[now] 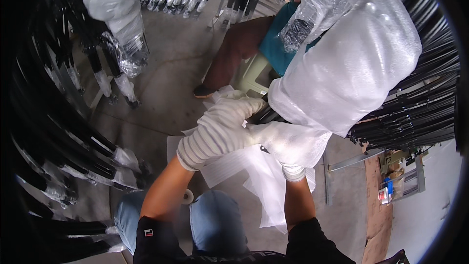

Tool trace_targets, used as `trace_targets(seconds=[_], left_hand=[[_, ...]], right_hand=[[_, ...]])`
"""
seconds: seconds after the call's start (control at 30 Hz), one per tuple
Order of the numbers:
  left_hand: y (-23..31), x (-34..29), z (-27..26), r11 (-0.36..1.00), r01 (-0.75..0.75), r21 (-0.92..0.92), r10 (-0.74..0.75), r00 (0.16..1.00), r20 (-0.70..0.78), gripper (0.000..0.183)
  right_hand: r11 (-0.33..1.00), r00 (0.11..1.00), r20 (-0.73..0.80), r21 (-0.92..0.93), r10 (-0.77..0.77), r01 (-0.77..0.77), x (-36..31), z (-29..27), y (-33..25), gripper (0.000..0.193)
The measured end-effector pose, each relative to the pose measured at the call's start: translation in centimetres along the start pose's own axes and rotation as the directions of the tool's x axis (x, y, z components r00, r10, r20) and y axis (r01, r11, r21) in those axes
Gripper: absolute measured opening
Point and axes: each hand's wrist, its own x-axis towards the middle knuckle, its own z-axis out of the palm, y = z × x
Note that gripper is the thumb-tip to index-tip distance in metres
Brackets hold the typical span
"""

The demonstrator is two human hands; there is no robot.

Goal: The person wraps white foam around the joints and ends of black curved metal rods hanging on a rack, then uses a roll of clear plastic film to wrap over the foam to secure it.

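Note:
Both of my hands wear white knitted gloves. My left hand [215, 129], striped at the wrist, is closed on a white foam sheet [266, 186], beside a short bare stretch of black part [266, 115]. My right hand [290, 154] is closed on the same sheet, close to the left; part of its fingers is hidden by the foam. The sheet hangs down between my forearms. Up and to the right of my hands extends a large bundle [347, 58] wrapped in white foam; what is inside is hidden.
Black tubes with plastic-wrapped ends [124, 161] line the left side. A wrapped bundle [112, 0] stands upper left. Ahead, a person in dark red trousers [237, 46] sits on a pale green stool [251, 76]. Black rods [405, 127] are stacked at right. A roll [188, 195] lies by my knee.

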Motion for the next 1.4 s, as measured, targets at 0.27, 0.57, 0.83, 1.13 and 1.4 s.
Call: trace_targets(seconds=[0.27, 0.57, 0.83, 1.13, 1.4], left_hand=[[0.0, 0.2, -1.7, 0.995, 0.090, -0.048, -0.083, 0.987, 0.135, 0.037], [0.3, 0.1, -3.2, 0.998, -0.051, -0.019, 0.053, 0.995, 0.090, 0.037], [-2.2, -0.4, -2.0, 0.840, -0.027, -0.542, 0.111, 0.986, 0.122, 0.026], [2.0, 1.4, -1.5, 0.827, 0.191, -0.529, -0.015, 0.948, 0.318, 0.026], [3.8, -1.2, 1.2, 0.818, 0.236, -0.525, -0.226, 0.970, 0.085, 0.026]], right_hand=[[0.954, 0.965, -0.108, 0.212, 0.237, -0.211, -0.2, 2.5, -0.1, 0.010], [0.900, 0.928, -0.136, 0.327, 0.346, -0.288, -0.2, 3.7, -1.0, 0.015], [0.850, 0.899, -0.153, 0.420, 0.411, -0.318, -0.4, 3.4, -3.1, 0.019], [0.740, 0.992, 0.119, -0.670, 0.030, 0.058, -3.2, 0.7, -0.3, 0.041], [0.294, 0.782, 0.535, -0.728, -0.320, 0.619, -1.8, -2.7, 0.2, 0.035]])
